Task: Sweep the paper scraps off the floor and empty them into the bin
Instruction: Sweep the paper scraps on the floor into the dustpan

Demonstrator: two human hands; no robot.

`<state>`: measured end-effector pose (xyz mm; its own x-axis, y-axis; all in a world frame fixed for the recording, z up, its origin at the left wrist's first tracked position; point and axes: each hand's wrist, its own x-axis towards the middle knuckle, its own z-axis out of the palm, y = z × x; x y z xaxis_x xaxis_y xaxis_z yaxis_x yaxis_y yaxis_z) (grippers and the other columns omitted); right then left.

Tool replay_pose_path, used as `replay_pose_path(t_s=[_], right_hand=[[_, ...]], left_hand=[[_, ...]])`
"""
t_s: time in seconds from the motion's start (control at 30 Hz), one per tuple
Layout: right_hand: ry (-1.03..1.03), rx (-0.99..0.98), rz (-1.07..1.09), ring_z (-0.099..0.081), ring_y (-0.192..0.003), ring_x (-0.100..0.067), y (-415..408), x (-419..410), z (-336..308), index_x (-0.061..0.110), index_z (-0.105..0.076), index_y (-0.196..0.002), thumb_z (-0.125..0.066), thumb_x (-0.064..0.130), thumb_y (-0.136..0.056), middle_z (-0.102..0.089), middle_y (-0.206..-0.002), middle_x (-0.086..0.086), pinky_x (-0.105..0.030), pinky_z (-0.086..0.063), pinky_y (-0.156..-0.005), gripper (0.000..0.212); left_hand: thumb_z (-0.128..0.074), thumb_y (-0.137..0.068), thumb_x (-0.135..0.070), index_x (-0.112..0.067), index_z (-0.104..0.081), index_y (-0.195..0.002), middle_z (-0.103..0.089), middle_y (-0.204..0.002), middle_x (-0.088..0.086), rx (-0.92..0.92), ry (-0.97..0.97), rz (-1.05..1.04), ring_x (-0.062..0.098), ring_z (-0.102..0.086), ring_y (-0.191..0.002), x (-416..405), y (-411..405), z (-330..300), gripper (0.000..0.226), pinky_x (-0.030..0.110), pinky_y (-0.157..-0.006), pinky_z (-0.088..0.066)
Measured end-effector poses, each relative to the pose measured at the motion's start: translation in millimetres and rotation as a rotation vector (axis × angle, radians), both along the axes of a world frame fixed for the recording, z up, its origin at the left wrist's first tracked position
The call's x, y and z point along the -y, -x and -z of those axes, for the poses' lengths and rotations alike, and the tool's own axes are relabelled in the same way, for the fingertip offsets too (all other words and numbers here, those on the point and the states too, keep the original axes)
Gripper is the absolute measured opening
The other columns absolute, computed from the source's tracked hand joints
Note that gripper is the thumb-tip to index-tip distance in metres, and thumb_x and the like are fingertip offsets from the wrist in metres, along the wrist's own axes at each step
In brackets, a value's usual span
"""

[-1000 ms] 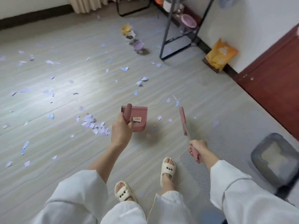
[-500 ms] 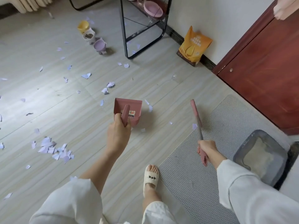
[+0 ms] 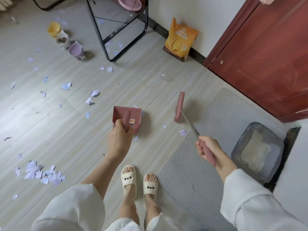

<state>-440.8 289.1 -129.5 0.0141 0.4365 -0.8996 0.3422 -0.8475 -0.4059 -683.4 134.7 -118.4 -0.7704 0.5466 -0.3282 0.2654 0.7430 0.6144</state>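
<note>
My left hand (image 3: 119,139) grips the handle of a dusty-pink dustpan (image 3: 127,119), held above the wood floor in the middle of the view. My right hand (image 3: 208,148) grips the pink handle of a small broom (image 3: 179,106) whose metal shaft runs up-left to a pink head hanging over the floor. Pale lilac paper scraps lie scattered across the floor; a dense pile of scraps (image 3: 41,173) sits at lower left, and loose scraps (image 3: 183,132) lie between dustpan and broom. No bin is recognisable in view.
A grey perforated mat (image 3: 208,164) lies under my right arm, with a grey litter tray (image 3: 256,152) at its right. A red door (image 3: 270,55), an orange bag (image 3: 180,40), a black metal rack leg (image 3: 116,34) and three small pet bowls (image 3: 65,41) line the far side.
The view has swung right and I have stepped toward the mat; both feet now stand by its edge. The scrap pile has shifted to my lower left. Dustpan and broom stay in my hands.
</note>
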Motion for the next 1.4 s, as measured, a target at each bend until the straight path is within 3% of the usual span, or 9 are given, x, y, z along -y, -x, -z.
replay_pose_path(t_s=[0.17,0.33,0.47,0.6,0.73,0.87,0.97,1.17,1.4], right_hand=[[-0.12,0.189,-0.133,-0.047,-0.037,-0.011,3,9,-13,0.004,-0.057,-0.072,-0.048,0.011,-0.095,-0.053,-0.056,-0.006,-0.016,-0.038,-0.033,0.025],[-0.053,0.338,-0.288,-0.051,-0.049,-0.016,25,23,-12,0.0,-0.056,-0.083,-0.044,0.009,-0.096,-0.055,-0.06,-0.008,-0.026,-0.041,-0.047,0.02],[0.093,0.129,-0.039,-0.045,-0.032,-0.009,52,33,-10,0.004,-0.049,-0.073,-0.038,0.006,-0.096,-0.047,-0.059,-0.006,-0.017,-0.035,-0.032,0.025],[0.134,-0.119,0.192,-0.042,-0.027,-0.004,54,14,-34,0.005,-0.046,-0.082,-0.035,0.011,-0.101,-0.043,-0.063,-0.003,-0.011,-0.03,-0.027,0.023],[0.058,0.055,-0.061,-0.044,-0.032,-0.008,63,7,-41,0.003,-0.052,-0.071,-0.042,0.011,-0.095,-0.049,-0.06,-0.005,-0.014,-0.033,-0.029,0.028],[-0.056,0.255,-0.258,-0.049,-0.044,-0.015,81,10,-32,-0.002,-0.057,-0.078,-0.044,0.005,-0.093,-0.055,-0.058,-0.009,-0.019,-0.039,-0.033,0.021],[-0.079,0.319,-0.377,-0.049,-0.042,-0.019,97,20,-20,-0.003,-0.055,-0.067,-0.041,0.002,-0.093,-0.054,-0.048,-0.01,-0.023,-0.039,-0.04,0.03],[-0.034,0.192,-0.541,-0.047,-0.033,-0.016,151,58,-10,-0.002,-0.053,-0.072,-0.036,0.0,-0.091,-0.052,-0.054,-0.014,-0.017,-0.036,-0.036,0.025],[0.254,0.032,-0.486,-0.042,-0.028,-0.002,191,59,-30,0.008,-0.052,-0.069,-0.044,0.019,-0.097,-0.052,-0.054,0.001,-0.01,-0.032,-0.028,0.031]], left_hand=[[-0.041,-0.095,-0.021,-0.006,-0.043,-0.089,-0.057,-0.078,0.01,0.004,0.01,0.087,0.034,-0.052,-0.075,-10,6,2,0.017,0.038,-0.059,-0.037],[-0.042,-0.095,-0.022,-0.005,-0.041,-0.086,-0.048,-0.067,0.001,0.004,0.014,0.128,0.032,-0.049,-0.073,-20,25,1,0.019,0.035,-0.056,-0.032],[-0.043,-0.095,-0.023,-0.005,-0.041,-0.086,-0.048,-0.067,0.002,-0.007,0.034,0.164,0.029,-0.047,-0.067,-24,37,1,0.02,0.033,-0.052,-0.028],[-0.042,-0.094,-0.021,-0.006,-0.041,-0.084,-0.048,-0.064,0.001,0.007,0.029,0.174,0.033,-0.051,-0.069,-26,37,2,0.018,0.034,-0.055,-0.034],[-0.041,-0.094,-0.02,-0.005,-0.043,-0.085,-0.049,-0.063,0.0,0.041,0.024,0.179,0.033,-0.055,-0.07,-27,39,-2,0.017,0.036,-0.058,-0.04],[-0.041,-0.095,-0.025,-0.007,-0.04,-0.084,-0.052,-0.067,0.007,0.039,0.044,0.176,0.033,-0.051,-0.066,-19,51,-4,0.021,0.034,-0.051,-0.032],[-0.041,-0.095,-0.024,-0.008,-0.04,-0.085,-0.052,-0.064,0.006,0.014,0.036,0.136,0.026,-0.048,-0.057,-5,66,-13,0.019,0.032,-0.045,-0.029],[-0.041,-0.095,-0.024,-0.008,-0.04,-0.085,-0.048,-0.063,0.003,-0.045,-0.009,0.021,0.03,-0.047,-0.064,14,105,-21,0.019,0.037,-0.056,-0.033],[-0.043,-0.096,-0.02,-0.001,-0.045,-0.096,-0.055,-0.074,0.012,-0.109,-0.027,-0.004,0.033,-0.049,-0.069,19,132,-28,0.019,0.037,-0.06,-0.035]])
